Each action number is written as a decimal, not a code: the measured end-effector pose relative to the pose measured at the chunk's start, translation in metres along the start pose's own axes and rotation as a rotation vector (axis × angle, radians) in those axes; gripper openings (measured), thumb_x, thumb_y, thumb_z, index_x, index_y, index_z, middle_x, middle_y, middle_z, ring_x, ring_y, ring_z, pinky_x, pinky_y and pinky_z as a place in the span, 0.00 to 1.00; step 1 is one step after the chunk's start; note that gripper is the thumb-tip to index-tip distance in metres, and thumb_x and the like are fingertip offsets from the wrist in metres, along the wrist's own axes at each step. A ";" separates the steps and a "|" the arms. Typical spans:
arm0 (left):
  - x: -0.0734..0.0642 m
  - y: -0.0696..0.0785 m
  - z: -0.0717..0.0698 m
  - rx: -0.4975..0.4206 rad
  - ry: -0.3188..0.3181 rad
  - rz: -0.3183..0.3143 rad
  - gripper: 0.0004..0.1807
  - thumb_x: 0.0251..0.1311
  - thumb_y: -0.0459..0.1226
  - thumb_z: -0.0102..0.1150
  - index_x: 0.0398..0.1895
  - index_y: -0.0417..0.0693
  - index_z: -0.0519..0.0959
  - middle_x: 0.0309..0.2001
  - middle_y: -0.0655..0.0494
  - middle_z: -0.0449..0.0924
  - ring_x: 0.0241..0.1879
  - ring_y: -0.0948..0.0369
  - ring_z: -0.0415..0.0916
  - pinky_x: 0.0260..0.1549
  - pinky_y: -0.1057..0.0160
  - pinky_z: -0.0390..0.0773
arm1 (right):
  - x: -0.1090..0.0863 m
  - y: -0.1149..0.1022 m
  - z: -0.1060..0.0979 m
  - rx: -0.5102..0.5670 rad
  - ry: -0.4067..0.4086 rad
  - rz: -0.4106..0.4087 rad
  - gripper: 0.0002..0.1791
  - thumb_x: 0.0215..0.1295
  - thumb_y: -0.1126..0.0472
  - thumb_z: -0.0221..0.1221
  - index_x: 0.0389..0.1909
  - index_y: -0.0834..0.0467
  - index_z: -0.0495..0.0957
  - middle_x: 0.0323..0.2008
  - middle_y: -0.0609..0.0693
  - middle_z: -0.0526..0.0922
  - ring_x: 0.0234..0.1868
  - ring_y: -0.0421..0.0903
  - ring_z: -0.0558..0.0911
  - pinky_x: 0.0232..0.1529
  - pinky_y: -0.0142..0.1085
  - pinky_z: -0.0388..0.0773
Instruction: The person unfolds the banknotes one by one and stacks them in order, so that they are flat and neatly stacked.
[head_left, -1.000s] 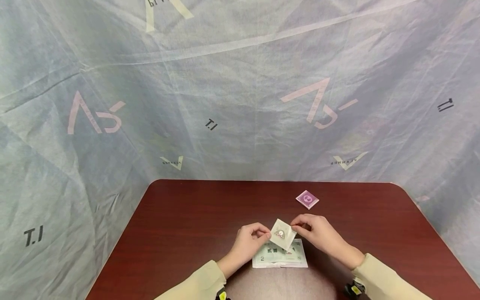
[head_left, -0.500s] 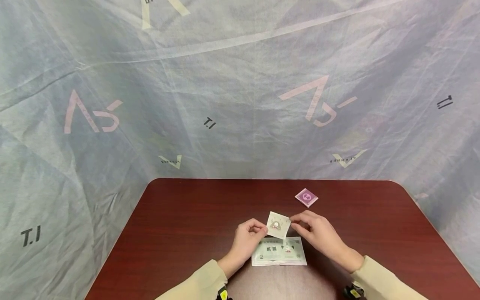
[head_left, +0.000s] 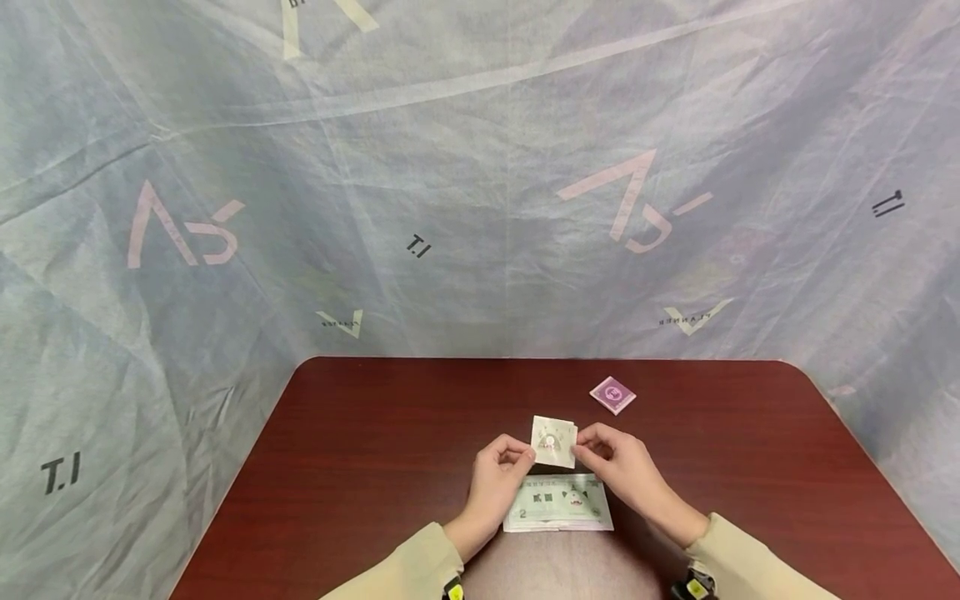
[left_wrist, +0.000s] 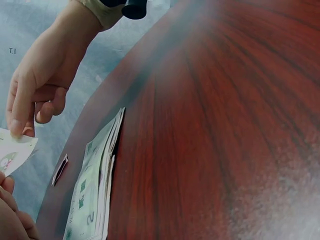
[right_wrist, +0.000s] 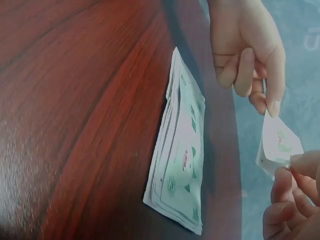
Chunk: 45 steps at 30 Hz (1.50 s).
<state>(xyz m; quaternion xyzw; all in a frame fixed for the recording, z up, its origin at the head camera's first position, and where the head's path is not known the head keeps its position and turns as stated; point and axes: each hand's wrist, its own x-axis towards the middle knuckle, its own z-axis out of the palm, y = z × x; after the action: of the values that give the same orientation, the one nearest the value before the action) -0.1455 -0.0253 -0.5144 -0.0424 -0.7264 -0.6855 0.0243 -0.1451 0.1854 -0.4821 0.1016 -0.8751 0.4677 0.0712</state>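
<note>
A small square of folded paper money [head_left: 553,443], pale with a printed picture, is held up above the table. My left hand [head_left: 497,481] pinches its left edge between thumb and fingers, and my right hand [head_left: 621,462] pinches the right edge. In the right wrist view the folded banknote [right_wrist: 280,142] shows more than one layer. Just below the hands lies a stack of green banknotes [head_left: 558,504], the top one marked with a 2. Neither hand grips that stack, though the left hand partly covers its left end.
A purple folded banknote square [head_left: 612,395] lies farther back on the dark red table [head_left: 390,425]. Grey printed cloth [head_left: 465,167] hangs behind the table and along both sides.
The folded banknote has moved up and left, off the green stack, and turned from a diamond slant to nearly straight. Both hands keep hold of it. The purple square and the stack stay put.
</note>
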 end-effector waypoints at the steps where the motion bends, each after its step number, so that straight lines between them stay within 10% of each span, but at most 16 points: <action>1: 0.000 0.000 0.001 -0.006 0.004 0.001 0.04 0.64 0.32 0.69 0.35 0.39 0.84 0.31 0.49 0.85 0.25 0.70 0.74 0.30 0.72 0.72 | 0.000 0.000 0.000 0.010 0.002 0.016 0.05 0.65 0.64 0.69 0.35 0.52 0.83 0.25 0.41 0.82 0.20 0.35 0.76 0.24 0.32 0.77; 22: -0.003 0.002 0.003 0.038 -0.047 -0.053 0.03 0.60 0.33 0.72 0.34 0.43 0.86 0.31 0.51 0.87 0.23 0.71 0.74 0.26 0.73 0.71 | 0.002 -0.002 0.003 -0.026 0.084 0.015 0.06 0.65 0.68 0.68 0.37 0.54 0.83 0.26 0.42 0.82 0.25 0.33 0.77 0.29 0.31 0.75; 37: 0.013 -0.003 -0.011 -0.055 -0.119 -0.068 0.11 0.69 0.34 0.66 0.51 0.38 0.86 0.47 0.41 0.88 0.38 0.65 0.81 0.33 0.72 0.75 | -0.002 -0.005 -0.021 0.188 0.047 0.054 0.03 0.67 0.68 0.67 0.39 0.60 0.83 0.24 0.47 0.80 0.22 0.35 0.72 0.23 0.31 0.70; 45: 0.022 -0.006 -0.003 -0.140 -0.256 -0.177 0.16 0.76 0.34 0.55 0.61 0.38 0.81 0.52 0.41 0.87 0.16 0.70 0.59 0.16 0.73 0.61 | -0.008 -0.011 -0.035 0.333 -0.019 0.119 0.06 0.69 0.67 0.65 0.43 0.65 0.80 0.21 0.46 0.75 0.18 0.36 0.68 0.17 0.30 0.65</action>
<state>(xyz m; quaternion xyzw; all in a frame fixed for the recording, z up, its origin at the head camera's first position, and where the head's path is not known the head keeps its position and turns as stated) -0.1676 -0.0278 -0.5177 -0.0669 -0.6751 -0.7228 -0.1320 -0.1339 0.2094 -0.4561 0.0645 -0.7906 0.6087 0.0171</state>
